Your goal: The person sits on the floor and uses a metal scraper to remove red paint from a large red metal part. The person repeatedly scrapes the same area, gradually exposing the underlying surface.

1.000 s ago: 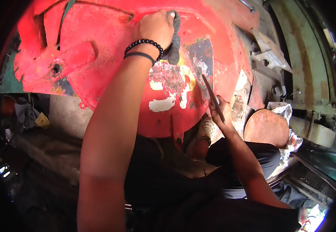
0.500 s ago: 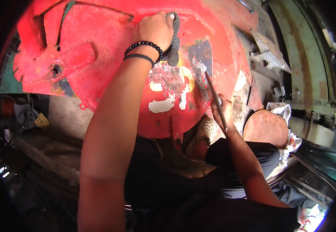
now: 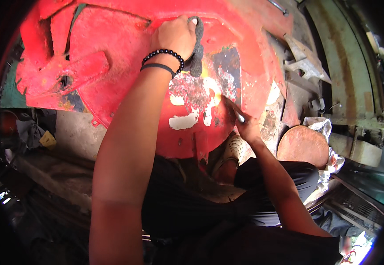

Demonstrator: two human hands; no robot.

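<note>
A large, rounded red-painted metal part point(image 3: 125, 35) lies in front of me. Its worn middle shows bare grey, white and yellow patches. My left hand point(image 3: 175, 37), with a beaded bracelet at its wrist, is closed on a folded dark grey cloth point(image 3: 196, 57) at the upper edge of the worn patch. In my right hand point(image 3: 248, 128) is a slim dark flat metal tool point(image 3: 231, 106), gripped at the near right of the part. Its far end lies over the lower right of the worn patch, blurred; I cannot tell whether it touches.
A round brown disc point(image 3: 304, 145) rests on the right beside crumpled foil point(image 3: 323, 128). Beyond it are a grey metal bracket point(image 3: 306, 62) and a long green metal frame point(image 3: 340, 57). My foot in a perforated light shoe point(image 3: 233, 150) is under the part's near edge.
The tool in my right hand has tipped left and lies lower over the worn patch; that hand has turned and moved slightly nearer. My left hand and the cloth are almost unmoved.
</note>
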